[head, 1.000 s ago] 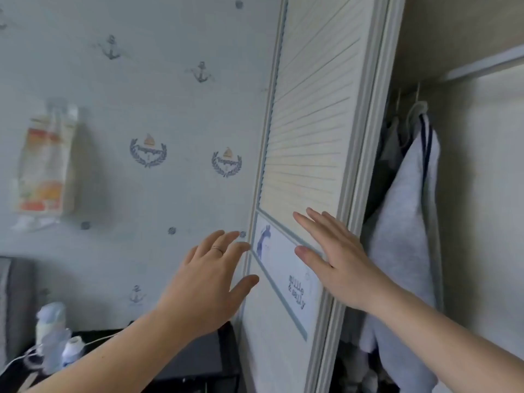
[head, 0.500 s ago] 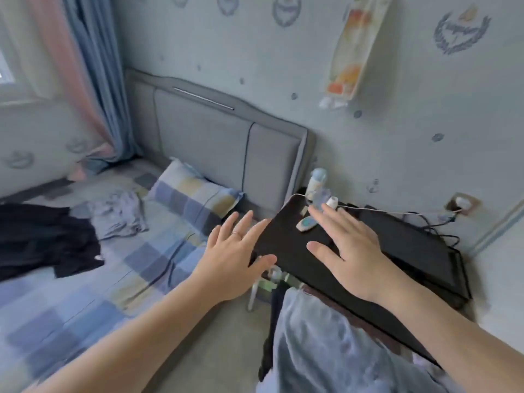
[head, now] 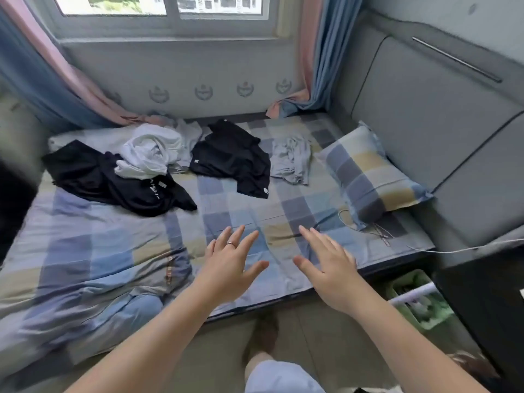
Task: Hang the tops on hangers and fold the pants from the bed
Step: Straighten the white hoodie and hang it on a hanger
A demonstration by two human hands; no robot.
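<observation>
Low in the frame, over the bed [head: 99, 251], left grip [head: 226, 272] and right grip [head: 330, 268] spread wide, empty; white garment [head: 147, 153] partly hides leftmost black garment [head: 93, 177].

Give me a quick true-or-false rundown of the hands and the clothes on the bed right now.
1. The left hand and the right hand both hold nothing. True.
2. The white garment lies folded on the pillow. False: it lies crumpled, partly on top of a black garment, well away from the pillow.
3. A second black garment lies between the white garment and a grey garment. True.
4. The grey garment hangs on a hanger. False: it lies crumpled on the bed, and no hanger is in view.
5. The pillow lies at the end by the headboard. True.
</observation>
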